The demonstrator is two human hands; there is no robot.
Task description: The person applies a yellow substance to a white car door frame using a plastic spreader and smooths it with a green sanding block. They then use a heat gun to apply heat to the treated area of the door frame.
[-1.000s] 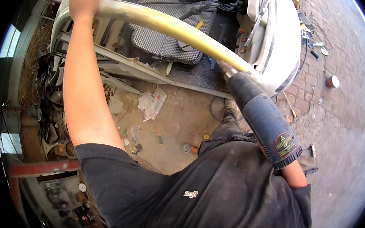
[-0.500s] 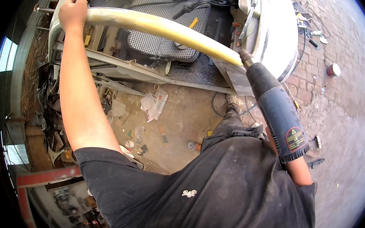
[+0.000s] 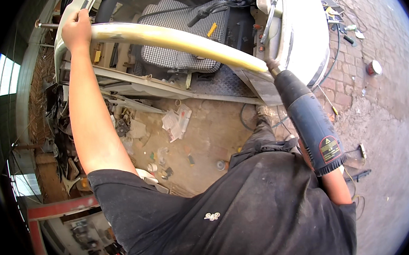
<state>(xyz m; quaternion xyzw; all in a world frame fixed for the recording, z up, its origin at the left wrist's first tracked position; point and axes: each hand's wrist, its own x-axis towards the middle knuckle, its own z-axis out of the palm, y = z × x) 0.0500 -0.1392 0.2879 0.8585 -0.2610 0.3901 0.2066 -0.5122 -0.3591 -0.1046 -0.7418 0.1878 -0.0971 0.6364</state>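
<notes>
My left hand (image 3: pixel 77 32) is closed over the upper left end of a curved car-body bar (image 3: pixel 175 42), pale with yellow patches. A thin dark rod (image 3: pixel 49 26) sticks out left of that fist; whether I hold it too cannot be told. My right hand (image 3: pixel 306 154) is mostly hidden behind a dark blue heat gun (image 3: pixel 305 115), which it holds up in front of my body. The gun's metal nozzle (image 3: pixel 273 67) is at the bar's lower right end; contact or a gap there cannot be made out.
Inside the open vehicle is a checked seat (image 3: pixel 179 39). Papers (image 3: pixel 178 122) and scraps litter the ground ahead of me. A cable (image 3: pixel 339 56) and a can (image 3: pixel 373 68) are on the brick paving at the right. Piled parts (image 3: pixel 63 137) lie at the left.
The bar, the vehicle and my left hand appear slightly lower in the picture, as the view has shifted. The nozzle sits a little closer to the bar's end. Both grips look the same.
</notes>
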